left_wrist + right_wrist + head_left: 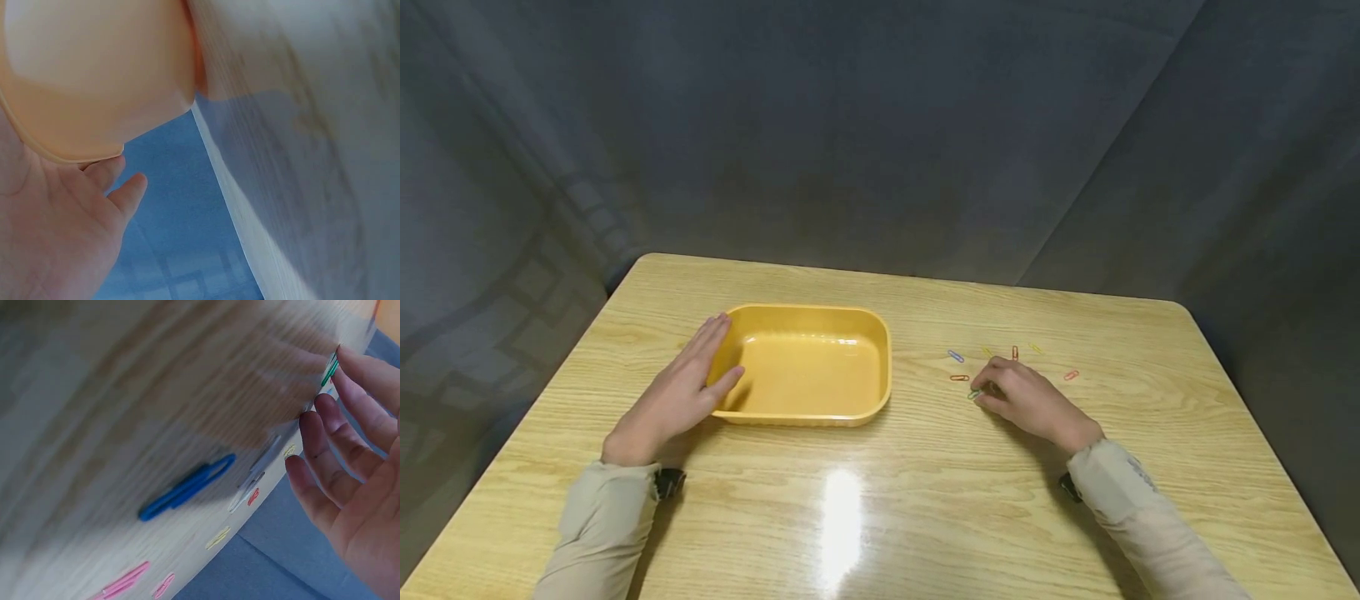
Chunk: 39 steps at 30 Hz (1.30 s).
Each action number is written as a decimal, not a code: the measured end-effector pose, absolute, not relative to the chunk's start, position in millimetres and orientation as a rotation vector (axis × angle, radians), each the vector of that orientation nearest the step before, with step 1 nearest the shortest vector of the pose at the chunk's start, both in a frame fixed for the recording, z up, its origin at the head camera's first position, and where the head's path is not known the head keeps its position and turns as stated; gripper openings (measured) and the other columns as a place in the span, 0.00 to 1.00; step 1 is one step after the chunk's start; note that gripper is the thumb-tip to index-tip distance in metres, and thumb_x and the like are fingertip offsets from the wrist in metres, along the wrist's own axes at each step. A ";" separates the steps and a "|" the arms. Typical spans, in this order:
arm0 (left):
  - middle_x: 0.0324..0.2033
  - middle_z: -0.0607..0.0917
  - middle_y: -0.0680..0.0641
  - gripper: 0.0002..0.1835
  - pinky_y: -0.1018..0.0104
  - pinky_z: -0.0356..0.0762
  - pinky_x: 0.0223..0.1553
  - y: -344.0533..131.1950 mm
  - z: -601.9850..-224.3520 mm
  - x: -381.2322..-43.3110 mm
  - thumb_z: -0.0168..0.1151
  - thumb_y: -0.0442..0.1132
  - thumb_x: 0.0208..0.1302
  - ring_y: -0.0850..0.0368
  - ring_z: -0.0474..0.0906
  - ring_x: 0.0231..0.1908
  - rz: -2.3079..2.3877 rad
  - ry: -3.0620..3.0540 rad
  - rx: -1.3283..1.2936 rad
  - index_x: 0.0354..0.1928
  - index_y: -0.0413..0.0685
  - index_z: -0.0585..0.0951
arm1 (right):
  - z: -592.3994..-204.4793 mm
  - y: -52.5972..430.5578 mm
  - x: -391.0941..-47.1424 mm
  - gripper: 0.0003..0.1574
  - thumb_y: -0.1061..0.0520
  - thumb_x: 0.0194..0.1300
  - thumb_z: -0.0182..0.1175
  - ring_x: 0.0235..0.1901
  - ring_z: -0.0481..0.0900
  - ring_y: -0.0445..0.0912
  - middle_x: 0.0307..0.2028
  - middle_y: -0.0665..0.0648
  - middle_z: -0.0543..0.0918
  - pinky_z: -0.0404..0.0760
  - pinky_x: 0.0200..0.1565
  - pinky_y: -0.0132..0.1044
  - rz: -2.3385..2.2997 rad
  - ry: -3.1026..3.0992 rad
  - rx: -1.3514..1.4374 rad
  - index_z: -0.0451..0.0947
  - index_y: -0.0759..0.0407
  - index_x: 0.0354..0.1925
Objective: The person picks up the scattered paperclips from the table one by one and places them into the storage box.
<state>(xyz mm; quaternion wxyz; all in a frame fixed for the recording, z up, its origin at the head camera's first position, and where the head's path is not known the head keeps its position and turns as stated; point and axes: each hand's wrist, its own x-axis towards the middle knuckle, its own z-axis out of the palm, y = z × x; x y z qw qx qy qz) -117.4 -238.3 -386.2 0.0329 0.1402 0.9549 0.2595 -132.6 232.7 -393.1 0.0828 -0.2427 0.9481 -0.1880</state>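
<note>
Dk grey curtain (880, 133) behind wood tbl (940, 508)

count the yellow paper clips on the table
2. One yellow clip lies just beyond the right hand; the second yellow clip is farther right, with a red clip between them. The hand may hide others.

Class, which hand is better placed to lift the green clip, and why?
Probably the right hand: it touches the green clip, while the left hand is at the tray's left end.
</note>
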 end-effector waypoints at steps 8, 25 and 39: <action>0.79 0.43 0.39 0.43 0.42 0.41 0.78 -238.3 -389.4 -118.8 0.52 0.51 0.75 0.41 0.38 0.79 0.803 2.950 0.440 0.78 0.39 0.42 | -393.3 231.8 -134.1 0.05 0.59 0.66 0.65 0.37 0.78 0.41 0.38 0.52 0.83 0.81 0.41 0.40 -0.565 2.822 -0.748 0.84 0.58 0.40; 0.79 0.44 0.38 0.44 0.42 0.41 0.78 -238.2 -387.1 -118.9 0.52 0.51 0.75 0.41 0.38 0.79 0.784 2.943 0.426 0.79 0.40 0.42 | -392.1 229.5 -138.5 0.04 0.64 0.68 0.58 0.35 0.72 0.42 0.36 0.53 0.81 0.78 0.37 0.32 -0.659 2.674 -0.703 0.80 0.61 0.38; 0.79 0.44 0.39 0.43 0.41 0.42 0.77 -238.4 -387.1 -119.1 0.52 0.51 0.75 0.40 0.38 0.79 0.797 2.947 0.429 0.79 0.40 0.42 | -396.8 230.5 -139.1 0.04 0.64 0.69 0.56 0.30 0.70 0.40 0.32 0.50 0.78 0.74 0.32 0.29 -0.728 2.640 -0.678 0.78 0.60 0.38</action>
